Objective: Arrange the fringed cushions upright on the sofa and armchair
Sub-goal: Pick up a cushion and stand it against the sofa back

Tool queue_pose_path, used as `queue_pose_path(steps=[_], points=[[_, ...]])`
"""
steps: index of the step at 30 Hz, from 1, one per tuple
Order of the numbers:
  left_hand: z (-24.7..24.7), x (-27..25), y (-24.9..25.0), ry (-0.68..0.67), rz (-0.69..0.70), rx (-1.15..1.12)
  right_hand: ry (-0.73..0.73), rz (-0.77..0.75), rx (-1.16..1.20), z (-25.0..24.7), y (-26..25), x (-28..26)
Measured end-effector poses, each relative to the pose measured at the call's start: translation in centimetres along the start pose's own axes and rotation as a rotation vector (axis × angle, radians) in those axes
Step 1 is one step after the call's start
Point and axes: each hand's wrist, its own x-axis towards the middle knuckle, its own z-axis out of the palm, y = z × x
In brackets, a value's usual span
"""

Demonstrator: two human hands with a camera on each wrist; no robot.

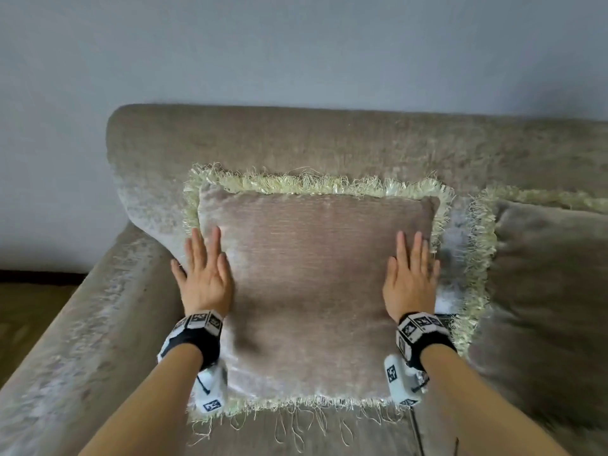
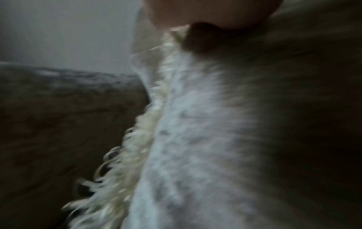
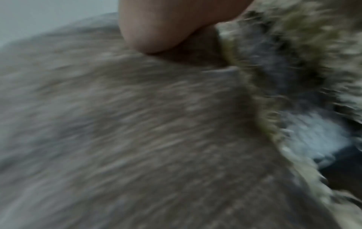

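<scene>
A square taupe cushion (image 1: 312, 284) with a pale cream fringe stands leaning against the backrest of the sofa (image 1: 296, 139), at its left end. My left hand (image 1: 205, 271) lies flat on the cushion's left edge, fingers straight. My right hand (image 1: 411, 274) presses flat on its right side, fingers straight too. A second fringed cushion (image 1: 546, 284) leans against the backrest just to the right. In the left wrist view the blurred cushion (image 2: 195, 139) and its fringe fill the frame under my palm (image 2: 211, 12). The right wrist view shows the cushion's cloth (image 3: 137, 124) and my palm (image 3: 166, 26).
The sofa's left armrest (image 1: 75, 340) runs along the left side. A grey wall (image 1: 296, 44) rises behind the backrest. Wooden floor (image 1: 29, 311) shows at the far left. A dark cable (image 1: 418, 432) hangs near the seat's front edge.
</scene>
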Motion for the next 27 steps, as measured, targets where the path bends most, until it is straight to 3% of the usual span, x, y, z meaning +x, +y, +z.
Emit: queue_pose_path(steps=[2, 3, 5, 8, 10, 12, 17, 21, 25, 27], points=[[0.4, -0.8, -2.0, -0.014, -0.179, -0.050, -0.026, 0.236, 0.103, 0.3, 2.1, -0.4], [0.7, -1.8, -2.0, -0.016, -0.218, -0.089, -0.018, 0.282, 0.141, 0.4, 2.3, -1.3], [0.8, -4.2, -0.3, 0.024, -0.173, -0.178, 0.037, 0.186, 0.186, 0.4, 0.9, -4.2], [1.3, -7.5, 4.3, 0.035, 0.001, -0.234, 0.057, -0.087, 0.236, 0.4, -4.4, -8.9], [2.2, -8.6, 6.9, 0.010, 0.099, -0.212, 0.033, -0.213, 0.269, 0.9, -7.7, -10.3], [3.1, -8.8, 7.7, 0.026, 0.111, -0.187, 0.017, -0.274, 0.240, 1.9, -9.3, -10.5], [5.7, -8.8, 3.8, 0.146, 0.041, -0.155, 0.066, -0.296, 0.114, 5.1, -4.9, -10.2], [8.3, -10.1, -1.7, 0.168, -0.167, -0.283, 0.091, -0.013, 0.188, 8.6, 0.8, -11.1], [9.9, -12.5, -6.8, 0.098, -0.689, -0.425, 0.002, 0.557, 0.631, 11.8, 6.2, -12.4], [9.0, -14.6, -7.3, 0.117, -0.810, -0.466, -0.014, 0.669, 0.652, 10.7, 6.7, -14.2]])
